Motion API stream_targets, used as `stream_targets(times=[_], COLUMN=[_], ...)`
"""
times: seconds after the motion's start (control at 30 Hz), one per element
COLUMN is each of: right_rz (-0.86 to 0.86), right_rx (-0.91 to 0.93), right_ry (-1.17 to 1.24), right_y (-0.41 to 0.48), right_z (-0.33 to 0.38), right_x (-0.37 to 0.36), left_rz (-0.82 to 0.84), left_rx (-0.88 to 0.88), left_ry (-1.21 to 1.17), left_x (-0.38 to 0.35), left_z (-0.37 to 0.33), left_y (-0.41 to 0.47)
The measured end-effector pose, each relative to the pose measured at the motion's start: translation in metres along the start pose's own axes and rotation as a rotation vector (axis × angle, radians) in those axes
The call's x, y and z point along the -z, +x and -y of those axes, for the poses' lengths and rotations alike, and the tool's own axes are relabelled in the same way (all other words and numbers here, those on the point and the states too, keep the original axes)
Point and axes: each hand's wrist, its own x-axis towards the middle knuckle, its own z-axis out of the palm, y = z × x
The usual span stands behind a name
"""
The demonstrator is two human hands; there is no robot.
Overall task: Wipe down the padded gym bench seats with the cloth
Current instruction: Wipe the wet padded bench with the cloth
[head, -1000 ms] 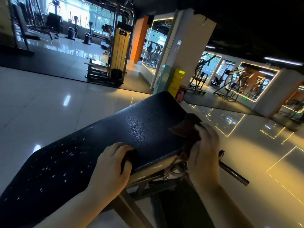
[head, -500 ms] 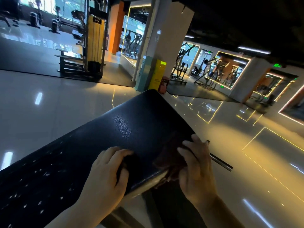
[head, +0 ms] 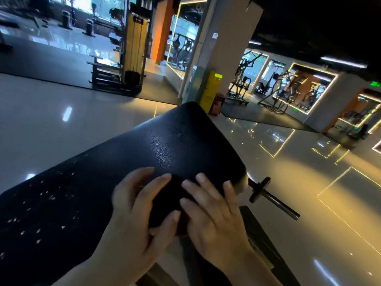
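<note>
A long black padded bench seat [head: 165,141] runs from the lower left up toward the middle; its left part is flecked with pale specks. A dark cloth [head: 167,201] lies bunched on the pad's near right edge, hard to make out against the black padding. My left hand [head: 138,215] lies on the cloth's left side, fingers stretched forward and thumb spread to the right. My right hand [head: 212,213] presses flat on the cloth's right side with fingers spread, close to the pad's corner. The two hands nearly touch.
A metal peg with a disc [head: 268,195] sticks out from the bench frame at right. Glossy tiled floor surrounds the bench. A pillar with a yellow box [head: 212,89] stands beyond its far end, a weight-stack machine [head: 134,52] at back left, more machines at back right.
My right hand has come up from the pad's side edge onto the top with the cloth. My left hand has let go of the near edge and moved onto the cloth beside it.
</note>
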Motion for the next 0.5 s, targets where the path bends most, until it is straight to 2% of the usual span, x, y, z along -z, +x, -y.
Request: stream_targets(times=[0.13,0.2,0.3,0.43,0.5], right_rz=[0.042,0.139,0.244,0.135,0.042], right_rx=[-0.168,-0.147,-0.049,-0.102,-0.113], right_ry=[0.291,0.392,0.510,0.819,0.915], right_y=[-0.002,-0.002,0.008,0.013,0.014], right_z=[-0.008,-0.017,-0.044,-0.057,-0.056], right_x=[0.016,0.026,0.047,0.054,0.053], left_rz=[0.046,0.092,0.063,-0.108,-0.175], left_rx=[-0.060,-0.034,0.072,0.177,0.157], left_ry=[0.090,0.135,0.223,0.324,0.354], left_x=[-0.022,-0.035,-0.054,-0.090,-0.107], left_z=[-0.017,-0.036,-0.058,-0.076,-0.081], left_y=[-0.014,-0.019,-0.019,0.003,0.011])
